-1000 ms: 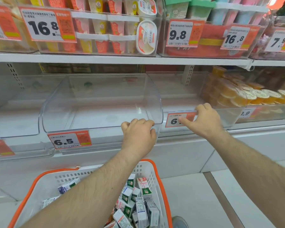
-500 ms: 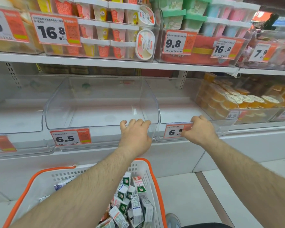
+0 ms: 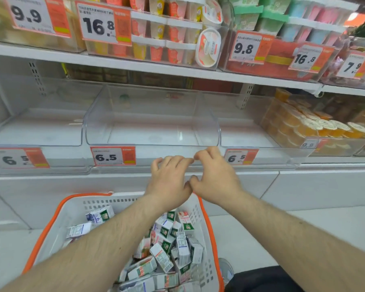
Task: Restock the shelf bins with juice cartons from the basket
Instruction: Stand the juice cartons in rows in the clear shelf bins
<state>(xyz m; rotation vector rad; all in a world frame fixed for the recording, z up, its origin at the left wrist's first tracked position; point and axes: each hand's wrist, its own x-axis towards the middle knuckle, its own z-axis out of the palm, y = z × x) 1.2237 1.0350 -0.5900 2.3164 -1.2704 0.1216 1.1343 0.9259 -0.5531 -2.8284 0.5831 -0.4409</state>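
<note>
Your left hand (image 3: 170, 179) and right hand (image 3: 214, 175) touching side by side, fingers curling loosely at the clear bin's (image 3: 152, 131) front edge, holding nothing, cartons (image 3: 167, 247) lying in the basket (image 3: 57, 218) below.

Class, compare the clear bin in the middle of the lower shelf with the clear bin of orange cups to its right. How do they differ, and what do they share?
The middle bin holds nothing, while the right bin is packed with orange cups. The middle bin's tag reads 6.5; the right bin's tag reads 9.9. Both hands are by the middle bin's front; neither is near the right bin. Both bins are clear plastic on the same shelf.
</note>
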